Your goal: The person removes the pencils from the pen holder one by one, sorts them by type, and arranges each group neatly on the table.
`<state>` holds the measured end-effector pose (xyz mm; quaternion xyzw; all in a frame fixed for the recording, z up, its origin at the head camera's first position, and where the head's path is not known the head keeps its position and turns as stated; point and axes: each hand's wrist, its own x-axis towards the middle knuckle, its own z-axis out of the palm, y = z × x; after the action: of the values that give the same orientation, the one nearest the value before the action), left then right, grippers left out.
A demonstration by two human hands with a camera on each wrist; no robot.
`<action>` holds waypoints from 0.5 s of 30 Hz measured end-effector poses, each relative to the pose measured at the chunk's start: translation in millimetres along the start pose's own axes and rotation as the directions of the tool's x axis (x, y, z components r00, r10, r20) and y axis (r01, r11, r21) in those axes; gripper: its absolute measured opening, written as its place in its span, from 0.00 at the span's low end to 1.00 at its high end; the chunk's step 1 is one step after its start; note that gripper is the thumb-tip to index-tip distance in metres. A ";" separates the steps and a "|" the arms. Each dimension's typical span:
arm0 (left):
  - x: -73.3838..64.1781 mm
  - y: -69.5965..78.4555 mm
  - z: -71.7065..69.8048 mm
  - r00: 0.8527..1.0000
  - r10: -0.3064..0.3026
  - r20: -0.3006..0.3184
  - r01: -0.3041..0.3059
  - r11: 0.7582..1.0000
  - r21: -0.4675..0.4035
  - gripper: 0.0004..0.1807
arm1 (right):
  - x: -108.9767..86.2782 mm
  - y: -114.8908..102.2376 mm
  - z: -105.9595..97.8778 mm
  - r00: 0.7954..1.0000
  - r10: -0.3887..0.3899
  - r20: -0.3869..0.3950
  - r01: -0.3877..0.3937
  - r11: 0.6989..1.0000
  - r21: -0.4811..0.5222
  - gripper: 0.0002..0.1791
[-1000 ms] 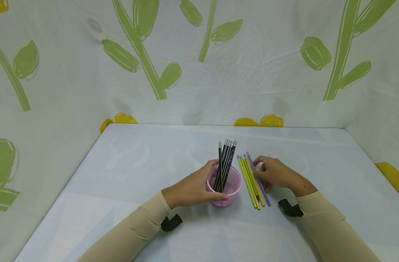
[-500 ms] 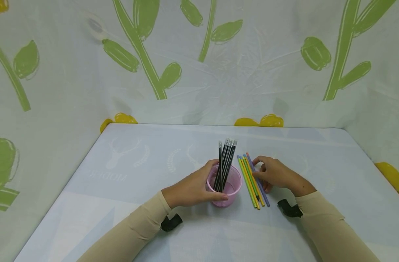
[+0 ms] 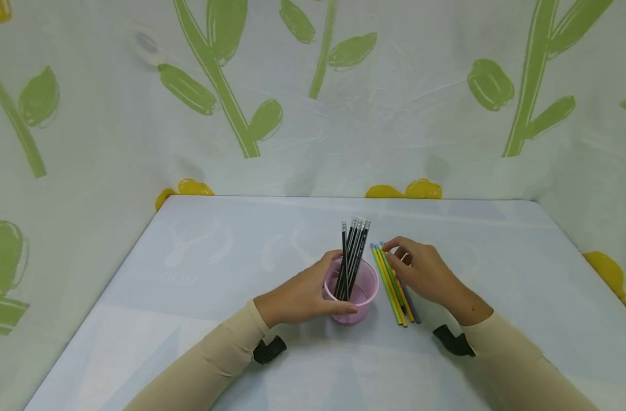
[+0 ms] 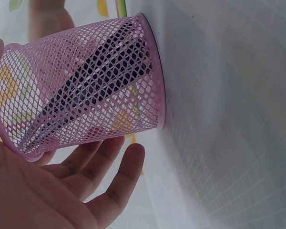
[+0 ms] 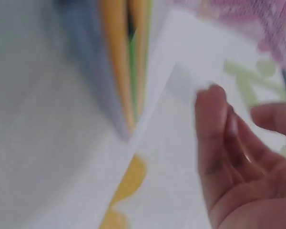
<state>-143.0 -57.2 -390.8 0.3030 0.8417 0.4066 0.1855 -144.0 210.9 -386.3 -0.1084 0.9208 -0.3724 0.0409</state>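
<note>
My left hand (image 3: 305,294) grips a pink mesh pencil cup (image 3: 365,311), with the thumb across its near side. Several black pencils (image 3: 352,257) with silver tops lean inside the cup, also visible through the mesh in the left wrist view. Right of the cup, several coloured pencils (image 3: 390,282) in green, yellow and purple lie side by side on the table. Over their far ends is my right hand (image 3: 431,277), fingers loosely bent. In the right wrist view, nothing sits between the fingers of that hand (image 5: 248,167), and the blurred coloured pencils (image 5: 117,62) are apart from it.
The pale table (image 3: 230,342) has faint printed patterns. Behind it hangs a white cloth (image 3: 420,125) with green plants and yellow flowers. A black strap piece (image 3: 269,349) hangs below the left wrist, another (image 3: 453,341) below the right.
My right hand has lifted off the purple pencil's side and shifted left and away from me, over the coloured pencils' far ends. My left hand and the pencil cup have stayed put.
</note>
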 end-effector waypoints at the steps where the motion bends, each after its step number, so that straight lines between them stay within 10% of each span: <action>1: 0.0 -0.1 -0.2 1.000 0.005 -0.001 -0.005 1.000 -0.002 0.55 | -2.7 -3.7 2.3 0.999 -0.031 -0.031 0.031 0.999 0.012 0.15; 15: -1.4 0.4 -0.5 1.000 0.030 -0.001 -0.030 0.999 -0.012 0.53 | -35.8 -32.3 27.5 0.978 -0.160 -0.130 0.182 0.968 0.173 0.32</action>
<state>-142.1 -58.2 -390.1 0.3142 0.8346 0.4147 0.1809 -99.4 178.0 -383.8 -0.1616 0.8706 -0.4635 -0.0347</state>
